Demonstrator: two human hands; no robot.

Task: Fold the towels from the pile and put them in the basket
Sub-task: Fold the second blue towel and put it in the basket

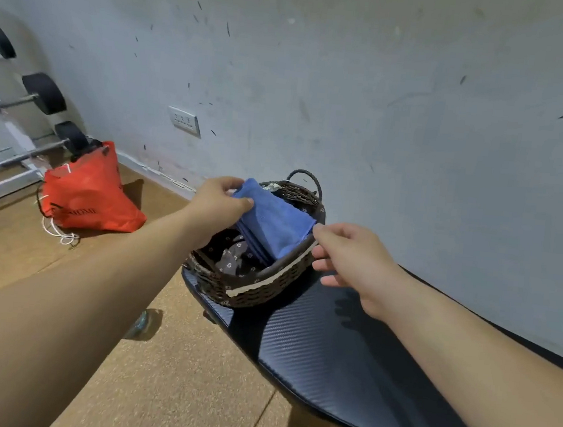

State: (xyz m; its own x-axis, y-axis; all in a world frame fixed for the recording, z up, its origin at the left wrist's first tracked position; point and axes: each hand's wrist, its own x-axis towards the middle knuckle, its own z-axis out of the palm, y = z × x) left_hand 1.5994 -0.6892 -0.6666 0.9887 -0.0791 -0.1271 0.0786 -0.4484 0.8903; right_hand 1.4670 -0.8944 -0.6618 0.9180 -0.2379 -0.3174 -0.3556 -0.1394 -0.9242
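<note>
A folded blue towel (274, 223) is seen between the two hands, its lower edge inside the wicker basket (256, 286); the basket is set on the dark bench (345, 357). The towel's far corner is pinched by thumb and fingers of the left hand (217, 200); the right hand (355, 255) is loosely curled at the other corner, and whether it grips cannot be told. A red bag (89, 191) is laid on the floor, left of the left hand.

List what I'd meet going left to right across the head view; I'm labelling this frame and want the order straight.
Barbell weights → red bag → wall socket → left hand → blue towel → right hand. The basket overlaps several, so it is omitted.
</note>
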